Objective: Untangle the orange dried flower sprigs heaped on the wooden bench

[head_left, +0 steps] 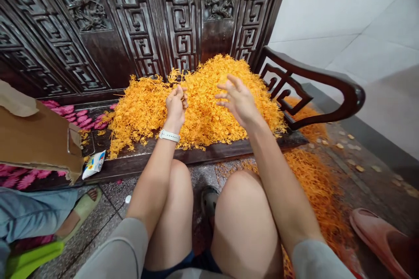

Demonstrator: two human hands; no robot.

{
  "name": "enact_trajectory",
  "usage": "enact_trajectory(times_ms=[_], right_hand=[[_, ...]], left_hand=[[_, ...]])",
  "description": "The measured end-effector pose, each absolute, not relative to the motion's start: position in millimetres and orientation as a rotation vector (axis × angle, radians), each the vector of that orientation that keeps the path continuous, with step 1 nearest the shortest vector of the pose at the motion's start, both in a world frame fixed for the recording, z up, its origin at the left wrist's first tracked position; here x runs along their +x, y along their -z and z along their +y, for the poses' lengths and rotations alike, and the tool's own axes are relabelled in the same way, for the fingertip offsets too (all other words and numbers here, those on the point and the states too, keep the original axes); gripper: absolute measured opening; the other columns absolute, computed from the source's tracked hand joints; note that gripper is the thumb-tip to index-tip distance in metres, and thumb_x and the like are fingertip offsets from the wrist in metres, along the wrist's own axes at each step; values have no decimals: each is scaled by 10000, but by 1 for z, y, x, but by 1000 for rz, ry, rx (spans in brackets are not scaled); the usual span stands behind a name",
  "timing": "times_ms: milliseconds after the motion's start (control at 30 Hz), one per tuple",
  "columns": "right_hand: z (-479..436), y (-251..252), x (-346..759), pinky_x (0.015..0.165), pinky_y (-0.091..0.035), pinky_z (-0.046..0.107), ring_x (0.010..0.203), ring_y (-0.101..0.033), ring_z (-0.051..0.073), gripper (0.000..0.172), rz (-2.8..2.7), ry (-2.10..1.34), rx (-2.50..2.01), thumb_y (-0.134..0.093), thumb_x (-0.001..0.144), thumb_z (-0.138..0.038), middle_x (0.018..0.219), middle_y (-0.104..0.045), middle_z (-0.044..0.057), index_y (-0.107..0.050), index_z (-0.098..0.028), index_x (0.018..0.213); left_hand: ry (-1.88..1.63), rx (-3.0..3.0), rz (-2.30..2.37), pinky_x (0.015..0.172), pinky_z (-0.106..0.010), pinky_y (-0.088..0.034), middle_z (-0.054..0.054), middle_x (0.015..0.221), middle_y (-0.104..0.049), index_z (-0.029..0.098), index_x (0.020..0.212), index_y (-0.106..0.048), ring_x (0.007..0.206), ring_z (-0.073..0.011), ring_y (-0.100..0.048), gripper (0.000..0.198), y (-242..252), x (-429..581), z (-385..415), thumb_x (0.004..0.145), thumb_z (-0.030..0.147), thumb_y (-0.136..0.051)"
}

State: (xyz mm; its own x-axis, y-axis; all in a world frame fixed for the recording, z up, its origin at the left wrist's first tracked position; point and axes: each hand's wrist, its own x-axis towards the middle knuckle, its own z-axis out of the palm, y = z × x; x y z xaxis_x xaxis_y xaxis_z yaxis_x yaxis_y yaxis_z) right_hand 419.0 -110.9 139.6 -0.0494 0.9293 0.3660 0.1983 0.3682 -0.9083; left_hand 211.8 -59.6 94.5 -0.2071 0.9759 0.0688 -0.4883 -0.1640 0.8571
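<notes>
A big heap of small orange plastic pieces (pixel 203 96) lies on the seat of a dark carved wooden bench (pixel 183 154). My left hand (pixel 176 103), with a white watch on the wrist, is closed in a pinch on some of the orange pieces at the heap's middle. My right hand (pixel 237 98) hovers just above the heap to the right, fingers spread and holding nothing. My bare knees are in front of the bench.
More orange pieces (pixel 314 183) are spilled on the floor at the right. A brown cardboard box (pixel 36 139) and a small packet (pixel 94 163) lie on the bench's left part. Another person's leg and green sandal (pixel 81 209) are at lower left. A pink slipper (pixel 382 239) lies at lower right.
</notes>
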Motion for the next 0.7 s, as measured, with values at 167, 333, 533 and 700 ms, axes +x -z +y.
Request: enact_trajectory(times_ms=[167, 333, 533, 700], right_hand=[[-84, -110, 422, 1003, -545, 509, 1125, -656, 313, 697, -1669, -637, -1281, -635, 931, -705, 1327, -662, 187, -610, -200, 1411], [-91, -116, 403, 673, -533, 302, 702, -639, 152, 516, -1619, -841, -967, -654, 921, -719, 857, -725, 56, -702, -212, 1005], [-136, -159, 396, 422, -266, 239, 405, -356, 62, 621, -1901, -1241, -806, -653, 905, -745, 449, -456, -35, -610, -185, 641], [-160, -180, 402, 520, -453, 274, 483, -539, 118, 564, -1956, -1512, -425, -694, 873, -741, 552, -591, 9, -764, -182, 904]], left_hand=[[-1519, 992, 874, 449, -234, -258, 42, 595, -444, 227, 767, -681, 458, -66, -315, 298, -108, 231, -77, 999, 415, -677], [-1395, 1313, 859, 535, -236, -322, 28, 564, -456, 204, 684, -715, 524, -91, -376, 291, -106, 241, -80, 969, 266, -711], [-1675, 1259, 1124, 600, -233, -358, 19, 624, -546, 198, 620, -646, 602, -107, -465, 304, -91, 227, -56, 910, 156, -723], [-1648, 875, 1163, 469, -231, -223, 53, 569, -423, 209, 703, -637, 472, -78, -302, 278, -79, 203, -46, 965, 289, -683]])
